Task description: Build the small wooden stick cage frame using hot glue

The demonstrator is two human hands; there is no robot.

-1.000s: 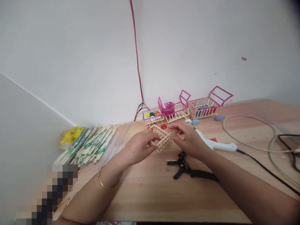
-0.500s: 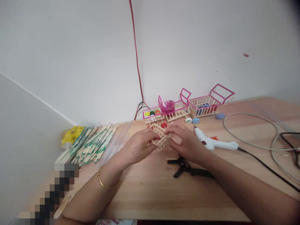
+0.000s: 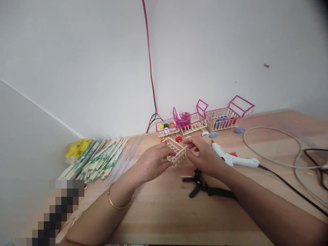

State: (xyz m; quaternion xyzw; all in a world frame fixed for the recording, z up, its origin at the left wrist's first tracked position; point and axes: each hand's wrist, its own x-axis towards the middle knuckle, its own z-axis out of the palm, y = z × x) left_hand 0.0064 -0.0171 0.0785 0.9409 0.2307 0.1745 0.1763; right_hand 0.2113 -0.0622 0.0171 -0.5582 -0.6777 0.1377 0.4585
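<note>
A small basket-like frame [image 3: 176, 152] of thin bare wooden sticks is tilted above the table, its slatted sides showing. My left hand [image 3: 155, 160] is closed on its left end between thumb and fingers. At the right corner of the frame is my right hand [image 3: 201, 153], thumb and index finger apart; whether the fingertips touch the sticks I cannot tell. Below my right hand lies a black-handled cutting tool [image 3: 201, 184], partly under my forearm. A white glue gun [image 3: 237, 159] rests on the table to the right of that hand.
Along the wall stand stick baskets with magenta rims [image 3: 193, 127], one holding a magenta cup [image 3: 184, 119]. Bottle caps [image 3: 213, 134] lie before them. Wrapped chopsticks [image 3: 104, 159] and a yellow bag [image 3: 78, 150] are at left. A pale cable [image 3: 271, 164] loops across the right side.
My right hand has drawn back slightly to the right, and more of the stick frame's right end shows. My left hand keeps its hold. The view has shifted a little.
</note>
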